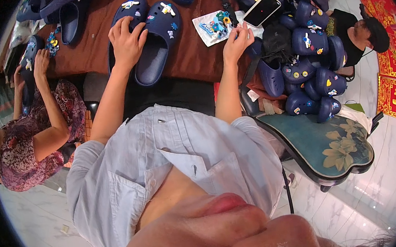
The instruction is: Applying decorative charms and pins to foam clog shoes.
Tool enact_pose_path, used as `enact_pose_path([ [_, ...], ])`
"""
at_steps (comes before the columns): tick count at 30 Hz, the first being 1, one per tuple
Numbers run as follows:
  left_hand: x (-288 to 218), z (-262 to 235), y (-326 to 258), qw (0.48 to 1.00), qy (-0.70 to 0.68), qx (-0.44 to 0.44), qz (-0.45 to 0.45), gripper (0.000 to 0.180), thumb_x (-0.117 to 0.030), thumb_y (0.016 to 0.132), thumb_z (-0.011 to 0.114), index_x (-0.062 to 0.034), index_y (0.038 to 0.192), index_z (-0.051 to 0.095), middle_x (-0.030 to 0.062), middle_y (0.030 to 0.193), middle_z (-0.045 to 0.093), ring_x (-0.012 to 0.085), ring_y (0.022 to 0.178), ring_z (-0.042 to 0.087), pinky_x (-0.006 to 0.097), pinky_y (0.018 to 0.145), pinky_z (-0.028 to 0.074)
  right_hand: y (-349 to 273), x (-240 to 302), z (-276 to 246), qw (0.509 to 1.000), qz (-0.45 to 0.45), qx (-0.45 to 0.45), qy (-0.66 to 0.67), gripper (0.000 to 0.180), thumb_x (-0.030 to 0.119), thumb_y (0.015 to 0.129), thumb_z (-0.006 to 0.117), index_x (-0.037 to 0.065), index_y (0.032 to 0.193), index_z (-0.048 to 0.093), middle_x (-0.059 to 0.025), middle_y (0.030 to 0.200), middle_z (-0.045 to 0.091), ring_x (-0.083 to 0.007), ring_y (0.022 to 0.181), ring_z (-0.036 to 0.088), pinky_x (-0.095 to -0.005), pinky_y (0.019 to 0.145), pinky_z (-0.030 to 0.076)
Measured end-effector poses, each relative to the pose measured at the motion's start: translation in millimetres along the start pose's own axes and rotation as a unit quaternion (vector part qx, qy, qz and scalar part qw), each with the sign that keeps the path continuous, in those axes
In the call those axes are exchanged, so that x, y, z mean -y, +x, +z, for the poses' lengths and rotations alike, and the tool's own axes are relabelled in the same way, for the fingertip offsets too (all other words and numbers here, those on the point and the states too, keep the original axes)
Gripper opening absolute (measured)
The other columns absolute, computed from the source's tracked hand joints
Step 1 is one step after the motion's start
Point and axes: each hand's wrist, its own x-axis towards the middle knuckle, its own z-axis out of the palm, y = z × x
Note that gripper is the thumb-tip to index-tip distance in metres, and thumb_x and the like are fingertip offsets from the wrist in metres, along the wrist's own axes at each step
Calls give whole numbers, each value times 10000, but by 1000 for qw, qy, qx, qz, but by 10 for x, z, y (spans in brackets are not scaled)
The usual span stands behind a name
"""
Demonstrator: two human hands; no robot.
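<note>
Two navy clogs lie side by side on the brown cloth, the left clog [128,12] and the right clog [157,42], both with white, blue and yellow charms on their uppers. My left hand [126,42] rests on the left clog with fingers spread, covering part of it. To the right, a white plastic bag [207,37] lies flat with small colourful charms [221,23] on it. Beside the bag's right edge is my right hand [238,44], its fingertips drawn together. Whatever sits between them is too small to make out.
A phone [262,10] leans by a heap of charm-covered navy clogs [308,43] on the right. A teal flowered stool [322,145] stands below it. At left, another person's hands [40,66] hold a clog [29,53]. A person in a black cap [377,32] is at right.
</note>
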Motion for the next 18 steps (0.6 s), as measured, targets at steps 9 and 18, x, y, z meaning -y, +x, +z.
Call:
enact_pose_path([
  [9,29,43,-42,1000,-15,1,-9,226,-294,867,665,-162,1045,710,79,1227,552,266,1207,470,434,994,313,-325,237,-91,998,-3,68,-7,144,87,854,638,15,970,594,-198,1164,560,-354,1106,440,-458,971,344],
  [18,44,44,-49,1000,-16,-14,-1,237,-319,845,688,-158,1016,719,70,1204,565,253,1195,475,422,982,323,-336,220,-56,989,2,138,-55,249,135,795,745,39,1005,651,-160,1028,545,-351,989,480,-451,872,399],
])
